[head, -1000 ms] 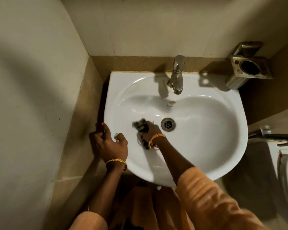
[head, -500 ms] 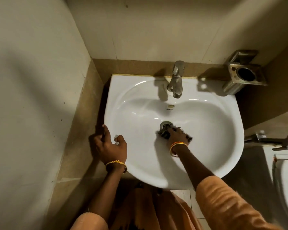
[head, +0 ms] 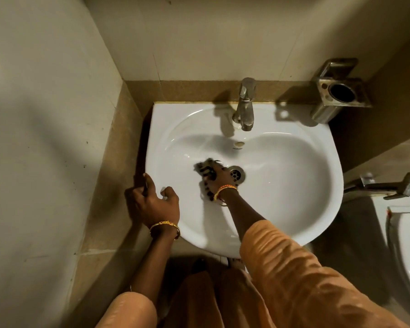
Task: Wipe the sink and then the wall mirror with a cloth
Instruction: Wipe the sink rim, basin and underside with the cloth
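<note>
A white wall-hung sink [head: 294, 190] fills the middle of the view. My right hand [head: 219, 177] is down in the bowl, pressing a dark patterned cloth [head: 205, 170] against the porcelain just left of the metal drain [head: 237, 174]. My left hand [head: 155, 202] grips the sink's left front rim, fingers curled over the edge. A steel tap [head: 245, 107] stands at the back of the sink. The wall mirror is out of view.
A tiled wall runs close along the left side of the sink. A steel holder [head: 339, 93] is mounted on the wall at the back right. A toilet [head: 405, 245] and a metal lever tap [head: 388, 185] are at the right edge.
My right hand slid the cloth from the drain's right side back to its left. The left hand has stayed on the rim.
</note>
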Demonstrator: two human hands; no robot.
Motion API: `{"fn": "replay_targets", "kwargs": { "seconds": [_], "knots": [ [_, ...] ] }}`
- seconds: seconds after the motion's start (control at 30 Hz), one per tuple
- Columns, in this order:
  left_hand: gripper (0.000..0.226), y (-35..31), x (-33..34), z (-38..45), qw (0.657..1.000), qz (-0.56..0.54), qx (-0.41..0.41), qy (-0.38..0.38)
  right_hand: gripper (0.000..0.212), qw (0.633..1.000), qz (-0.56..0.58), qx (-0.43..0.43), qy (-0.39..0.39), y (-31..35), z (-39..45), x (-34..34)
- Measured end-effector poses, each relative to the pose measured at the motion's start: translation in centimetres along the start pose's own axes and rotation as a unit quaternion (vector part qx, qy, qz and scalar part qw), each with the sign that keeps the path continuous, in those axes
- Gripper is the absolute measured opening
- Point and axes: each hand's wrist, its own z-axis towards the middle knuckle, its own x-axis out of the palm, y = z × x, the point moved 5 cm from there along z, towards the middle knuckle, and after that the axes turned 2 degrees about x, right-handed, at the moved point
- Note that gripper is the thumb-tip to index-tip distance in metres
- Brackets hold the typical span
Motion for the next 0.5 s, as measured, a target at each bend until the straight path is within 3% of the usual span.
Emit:
{"fn": "replay_targets", "kwargs": {
  "seconds": [0.1, 0.23, 0.37, 0.5],
  "knots": [
    [0.056, 0.3, 0.2, 0.0, 1.0, -0.006, -0.008, 0.006, 0.05, 0.992, 0.085, -0.032, 0.093, 3.2, -2.7, 2.3],
    [0.057, 1.4, 0.5, 0.3, 1.0, -0.025, -0.015, 0.009, 0.05, 0.969, 0.114, -0.036, 0.216, 4.4, -6.1, 2.6],
    [0.061, 2.0, 0.6, 0.2, 0.998, -0.035, -0.04, 0.027, 0.052, 0.95, 0.025, -0.004, 0.312, 1.5, -9.1, 0.9],
    [0.064, 1.6, 0.4, 0.0, 0.999, 0.0, -0.034, 0.034, 0.047, 0.943, -0.041, 0.046, 0.326, -2.2, -11.1, -2.5]
  ]
}}
